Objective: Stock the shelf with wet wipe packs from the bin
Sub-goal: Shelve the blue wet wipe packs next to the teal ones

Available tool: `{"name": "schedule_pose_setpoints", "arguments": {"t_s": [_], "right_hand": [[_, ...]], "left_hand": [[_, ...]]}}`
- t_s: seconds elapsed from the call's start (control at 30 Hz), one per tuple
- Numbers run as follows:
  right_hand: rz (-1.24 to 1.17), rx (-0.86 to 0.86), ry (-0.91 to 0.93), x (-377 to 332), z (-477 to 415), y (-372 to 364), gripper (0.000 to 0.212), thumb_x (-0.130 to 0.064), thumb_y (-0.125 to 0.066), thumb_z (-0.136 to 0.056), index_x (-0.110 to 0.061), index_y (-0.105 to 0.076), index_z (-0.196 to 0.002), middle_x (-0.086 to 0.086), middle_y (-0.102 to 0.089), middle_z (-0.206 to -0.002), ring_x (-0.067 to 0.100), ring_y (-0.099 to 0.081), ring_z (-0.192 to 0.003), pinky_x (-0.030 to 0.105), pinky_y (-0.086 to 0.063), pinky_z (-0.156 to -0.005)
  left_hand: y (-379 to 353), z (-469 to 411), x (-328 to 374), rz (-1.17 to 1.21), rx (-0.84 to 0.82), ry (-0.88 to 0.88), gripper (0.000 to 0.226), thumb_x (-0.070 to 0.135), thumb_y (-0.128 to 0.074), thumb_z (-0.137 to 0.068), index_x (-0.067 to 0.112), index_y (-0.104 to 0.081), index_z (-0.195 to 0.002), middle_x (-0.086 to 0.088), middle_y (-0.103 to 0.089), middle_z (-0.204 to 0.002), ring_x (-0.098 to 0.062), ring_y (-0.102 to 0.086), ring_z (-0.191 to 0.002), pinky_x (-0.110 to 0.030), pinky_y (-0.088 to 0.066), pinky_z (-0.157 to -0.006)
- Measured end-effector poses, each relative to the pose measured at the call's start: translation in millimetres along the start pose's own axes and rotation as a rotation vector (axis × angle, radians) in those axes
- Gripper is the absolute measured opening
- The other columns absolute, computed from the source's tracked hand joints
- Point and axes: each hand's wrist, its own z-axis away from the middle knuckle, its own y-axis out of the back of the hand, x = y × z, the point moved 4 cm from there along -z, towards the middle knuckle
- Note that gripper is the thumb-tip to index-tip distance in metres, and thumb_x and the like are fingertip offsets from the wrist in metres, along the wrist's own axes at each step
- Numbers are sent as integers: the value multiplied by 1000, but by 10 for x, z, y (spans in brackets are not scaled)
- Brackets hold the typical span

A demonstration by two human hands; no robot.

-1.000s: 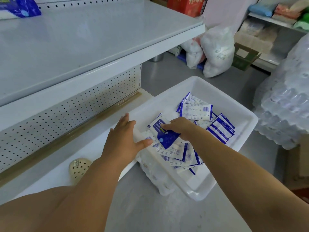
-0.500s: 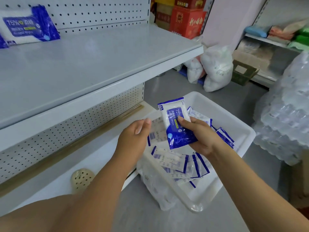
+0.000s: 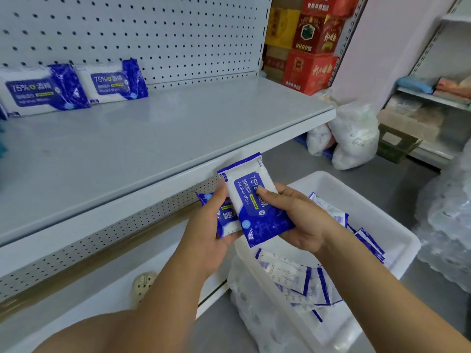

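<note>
Your right hand (image 3: 303, 220) pinches a pack (image 3: 252, 200) above the bin (image 3: 369, 202). Your left hand (image 3: 206, 233) grips a second pack (image 3: 225, 217), touching the first. Loose packs (image 3: 293, 276) lie in the bin. Two packs (image 3: 46, 90) stand at the back of the shelf (image 3: 165, 133).

Two wet wipe packs (image 3: 46, 91) (image 3: 114, 81) are standing on one shelf (image 3: 178, 128). Two hands (image 3: 204, 240) (image 3: 303, 220) are each holding one more pack (image 3: 226, 219) (image 3: 254, 202), and several overlapping others (image 3: 288, 273) are lying in one bin (image 3: 400, 228).
</note>
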Motion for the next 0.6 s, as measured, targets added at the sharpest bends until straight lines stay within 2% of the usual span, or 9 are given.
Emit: {"name": "schedule_pose_setpoints", "arguments": {"t_s": [0.07,0.17,0.27,0.33,0.47,0.53,0.6], "right_hand": [[36,-20,-8,-45,-22,6,48,-19,-71,-88,-5,-59,-133,18,-70,-123,27,-72,-102,39,-57,-91],[132,-91,-24,-159,-3,-29,49,-9,-71,-83,-6,-60,-132,20,-68,-124,28,-71,-103,41,-57,-89],[309,-151,-36,-298,27,-110,49,-11,-73,-80,-10,-63,-129,16,-69,-124,28,-70,-106,44,-57,-90],[347,-139,23,-438,-5,-194,48,-12,-77,-77,-12,-67,-123,15,-71,-121,29,-71,-104,48,-57,-92],[176,-19,195,-696,-154,-499,53,-12,-81,-71,-8,-67,-122,15,-73,-117,29,-73,-101,41,-61,-84],[68,-37,226,-748,-243,-718,57,-16,-80,-74,-3,-63,-127,17,-73,-117,31,-71,-107,40,-59,-89],[4,-79,238,-782,-309,-940,52,-18,-78,-79,-2,-63,-126,16,-73,-116,29,-71,-106,37,-59,-88]], "left_hand": [[61,13,98,6,50,-30,45,48,-62,-90,21,-64,-127,-8,-75,-113,-26,-72,-104,-53,-52,-99],[154,52,245,6,111,-61,52,47,-67,-84,17,-64,-127,-10,-75,-112,-28,-73,-102,-52,-54,-95],[237,167,373,-94,182,-93,49,44,-74,-80,15,-67,-120,-10,-77,-103,-29,-75,-94,-55,-57,-89],[275,264,499,-149,212,-129,46,44,-76,-79,16,-68,-115,-9,-77,-99,-29,-75,-91,-55,-58,-87],[281,374,861,-119,261,-230,38,36,-75,-84,11,-70,-112,-10,-78,-97,-27,-76,-88,-48,-60,-83],[262,413,1056,-96,287,-271,36,35,-75,-85,10,-70,-109,-11,-78,-95,-28,-76,-87,-47,-60,-81],[279,461,1274,-116,330,-337,31,36,-75,-85,12,-70,-104,-9,-78,-91,-27,-76,-83,-45,-61,-78]]}}
